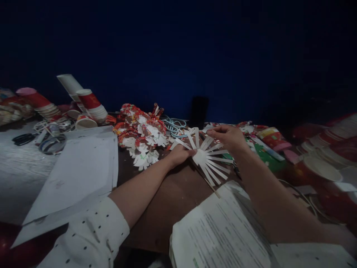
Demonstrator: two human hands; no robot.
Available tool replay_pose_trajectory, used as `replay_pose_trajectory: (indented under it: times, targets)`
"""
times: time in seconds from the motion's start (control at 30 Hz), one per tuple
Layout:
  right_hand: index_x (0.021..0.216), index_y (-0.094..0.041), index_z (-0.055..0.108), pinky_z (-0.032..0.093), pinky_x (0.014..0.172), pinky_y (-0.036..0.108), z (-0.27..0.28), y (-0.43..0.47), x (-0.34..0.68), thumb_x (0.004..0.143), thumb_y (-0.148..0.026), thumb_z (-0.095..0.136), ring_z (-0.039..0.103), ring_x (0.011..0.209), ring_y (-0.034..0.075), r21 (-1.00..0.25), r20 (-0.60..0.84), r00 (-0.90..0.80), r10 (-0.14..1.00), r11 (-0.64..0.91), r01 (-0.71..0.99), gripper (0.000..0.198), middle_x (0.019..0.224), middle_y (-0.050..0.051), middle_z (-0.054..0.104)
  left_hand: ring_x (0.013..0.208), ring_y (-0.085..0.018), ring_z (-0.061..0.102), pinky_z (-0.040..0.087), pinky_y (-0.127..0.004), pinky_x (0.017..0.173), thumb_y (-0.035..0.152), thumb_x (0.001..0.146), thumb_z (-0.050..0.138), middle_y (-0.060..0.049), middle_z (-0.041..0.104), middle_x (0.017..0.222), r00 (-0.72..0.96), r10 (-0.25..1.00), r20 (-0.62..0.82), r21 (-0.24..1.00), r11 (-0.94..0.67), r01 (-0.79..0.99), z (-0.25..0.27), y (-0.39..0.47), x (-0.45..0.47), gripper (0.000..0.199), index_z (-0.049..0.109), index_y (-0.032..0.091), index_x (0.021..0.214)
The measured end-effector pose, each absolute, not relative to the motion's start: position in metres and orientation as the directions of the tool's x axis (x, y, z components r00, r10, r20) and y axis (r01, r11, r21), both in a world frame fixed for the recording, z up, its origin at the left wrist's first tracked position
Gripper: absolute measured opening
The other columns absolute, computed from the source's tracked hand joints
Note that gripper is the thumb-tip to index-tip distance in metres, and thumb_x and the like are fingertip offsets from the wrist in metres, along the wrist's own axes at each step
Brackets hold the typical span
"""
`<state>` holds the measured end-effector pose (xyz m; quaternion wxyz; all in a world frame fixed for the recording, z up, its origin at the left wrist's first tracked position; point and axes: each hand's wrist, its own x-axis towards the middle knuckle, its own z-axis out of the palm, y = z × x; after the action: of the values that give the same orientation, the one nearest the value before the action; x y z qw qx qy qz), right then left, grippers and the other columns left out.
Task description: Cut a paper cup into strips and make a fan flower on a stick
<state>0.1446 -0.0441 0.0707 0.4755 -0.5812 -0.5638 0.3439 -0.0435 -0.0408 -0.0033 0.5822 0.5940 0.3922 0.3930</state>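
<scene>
A paper cup cut into many strips (200, 158) is spread out like a flower, its white inner side towards me. My left hand (180, 154) grips it at the left, thumb on the round base and fingers hidden beneath. At its upper right, my right hand (227, 136) is closed, thumb and fingers pinched together on one of the strips. Below the cut cup, a thin stick (209, 182) slants down to the right over the brown table (161, 208).
Cut red-and-white paper pieces (142, 130) are heaped at the back. White sheets (75, 167) lie left, near scissors (23, 139) and cup stacks (92, 106). A dark phone-like object (198, 111) stands behind. A printed paper packet (220, 230) is in front; more cups (320, 167) lie right.
</scene>
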Motion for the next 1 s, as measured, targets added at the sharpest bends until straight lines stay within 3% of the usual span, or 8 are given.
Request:
replay_pose_trajectory:
  times: [0.1, 0.2, 0.33, 0.8, 0.9, 1.0]
  targets:
    - [0.077, -0.021, 0.073, 0.05, 0.057, 0.029, 0.071, -0.043, 0.152, 0.062, -0.047, 0.077, 0.062, 0.06, 0.015, -0.93, 0.125, 0.093, 0.988, 0.084, 0.358, 0.031, 0.069, 0.003, 0.07, 0.096, -0.025, 0.064, 0.047, -0.039, 0.093, 0.035, 0.067, 0.075, -0.01, 0.072, 0.101, 0.39, 0.921, -0.013, 1.0, 0.001, 0.03, -0.004, -0.041, -0.043, 0.038, 0.072, 0.012, 0.097]
    - [0.082, -0.021, 0.075, 0.05, 0.061, 0.029, 0.075, -0.042, 0.16, 0.071, -0.044, 0.071, 0.062, 0.063, 0.016, -0.866, 0.132, 0.041, 0.99, 0.095, 0.491, 0.025, 0.073, 0.003, 0.072, 0.088, -0.024, 0.065, 0.049, -0.04, 0.09, 0.037, 0.066, 0.076, -0.011, 0.073, 0.093, 0.402, 0.915, -0.045, 0.998, 0.025, 0.055, -0.006, -0.041, -0.043, 0.035, 0.073, 0.01, 0.089]
    - [0.08, -0.023, 0.076, 0.05, 0.066, 0.03, 0.078, -0.043, 0.166, 0.072, -0.039, 0.071, 0.064, 0.068, 0.017, -0.804, 0.182, 0.024, 0.983, 0.135, 0.579, 0.018, 0.075, 0.002, 0.073, 0.091, -0.025, 0.065, 0.048, -0.04, 0.092, 0.038, 0.065, 0.077, -0.012, 0.073, 0.096, 0.414, 0.91, -0.037, 0.998, 0.013, 0.061, -0.006, -0.041, -0.044, 0.037, 0.073, 0.01, 0.088]
    - [0.073, -0.021, 0.072, 0.049, 0.062, 0.029, 0.075, -0.043, 0.162, 0.064, -0.037, 0.076, 0.061, 0.063, 0.015, -0.862, 0.198, 0.151, 0.968, 0.099, 0.496, 0.019, 0.069, 0.002, 0.069, 0.093, -0.024, 0.064, 0.047, -0.038, 0.092, 0.034, 0.069, 0.073, -0.01, 0.072, 0.101, 0.429, 0.904, -0.004, 0.996, -0.033, 0.08, -0.01, -0.038, -0.043, 0.034, 0.072, 0.012, 0.094]
    - [0.079, -0.021, 0.07, 0.049, 0.061, 0.029, 0.07, -0.037, 0.166, 0.068, -0.046, 0.074, 0.061, 0.063, 0.015, -0.901, 0.178, 0.171, 0.969, 0.09, 0.425, 0.027, 0.071, 0.002, 0.069, 0.088, -0.023, 0.065, 0.049, -0.038, 0.088, 0.034, 0.067, 0.074, -0.008, 0.073, 0.094, 0.411, 0.911, -0.041, 0.995, -0.001, 0.1, -0.009, -0.039, -0.043, 0.03, 0.073, 0.013, 0.089]
    - [0.091, -0.024, 0.071, 0.051, 0.069, 0.032, 0.067, -0.033, 0.168, 0.076, -0.057, 0.064, 0.064, 0.076, 0.018, -0.921, 0.208, 0.158, 0.965, 0.138, 0.365, 0.038, 0.087, 0.004, 0.072, 0.082, -0.023, 0.065, 0.05, -0.038, 0.085, 0.032, 0.066, 0.074, -0.009, 0.074, 0.088, 0.384, 0.919, -0.086, 0.993, 0.049, 0.104, -0.007, -0.042, -0.044, 0.027, 0.073, 0.011, 0.083]
